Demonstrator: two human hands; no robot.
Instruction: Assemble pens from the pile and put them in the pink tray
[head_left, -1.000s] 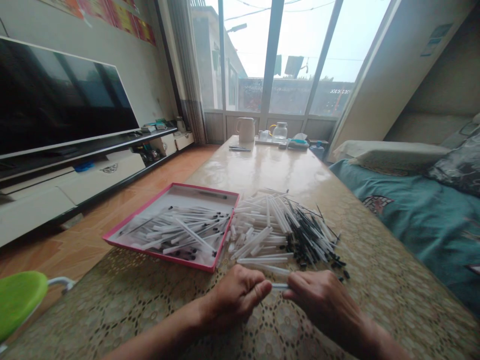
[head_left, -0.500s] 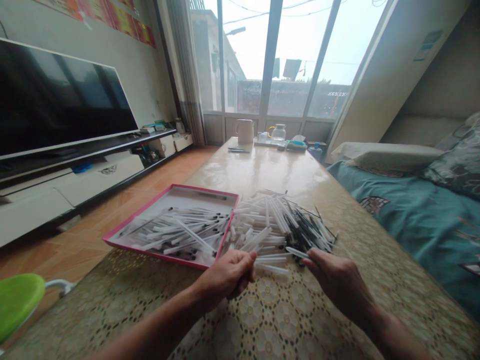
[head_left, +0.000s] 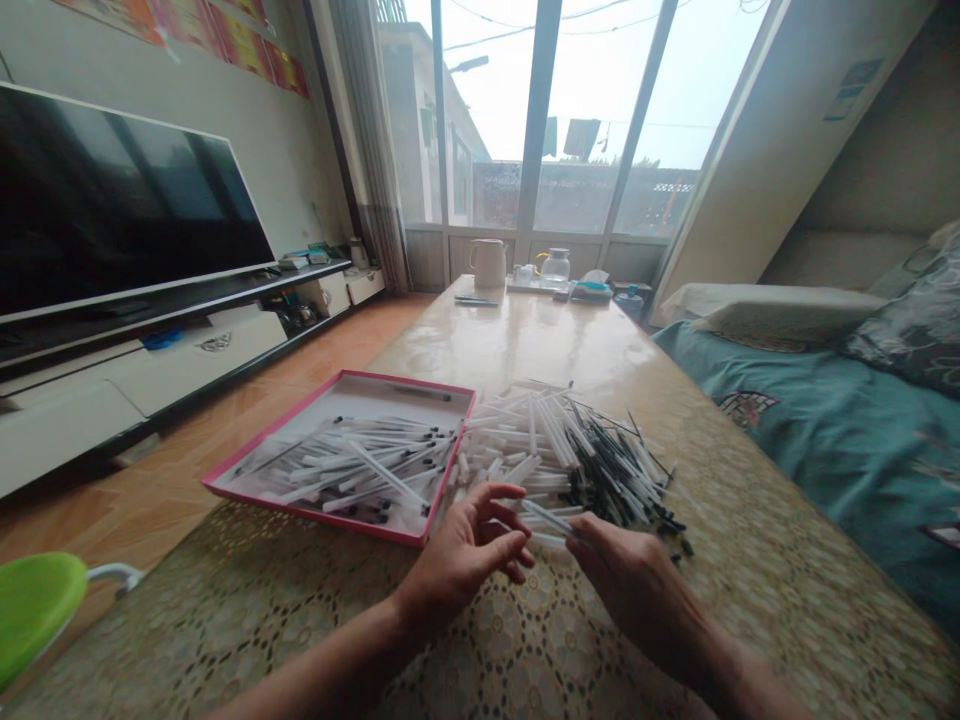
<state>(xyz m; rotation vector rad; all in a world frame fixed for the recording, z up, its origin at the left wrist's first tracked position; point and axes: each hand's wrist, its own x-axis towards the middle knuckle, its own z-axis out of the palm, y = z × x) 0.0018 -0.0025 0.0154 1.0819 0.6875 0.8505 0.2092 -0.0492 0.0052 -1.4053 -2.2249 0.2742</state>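
Note:
My right hand (head_left: 619,565) is closed on a thin white pen tube (head_left: 546,516) that points up and left. Just left of the tube's tip, my left hand (head_left: 484,540) has its fingers apart, with nothing visible between them. Beyond both hands lies a pile of white tubes (head_left: 551,425), and dark refills with black tips (head_left: 619,460) lie against its right side. At the left, a shallow pink-edged box (head_left: 262,420) holds many pens with black ends (head_left: 382,455).
The patterned table (head_left: 510,660) reaches toward the windows. A beige kettle (head_left: 489,265), a glass pitcher (head_left: 555,267) and a tissue pack (head_left: 592,288) stand at its far end. A green stool (head_left: 37,610) is at lower left, a sofa (head_left: 810,420) at right.
My right hand has moved left with the tube, closer to my left hand. My left hand has opened from a closed grip. Black pieces formerly behind my right hand now show on the table.

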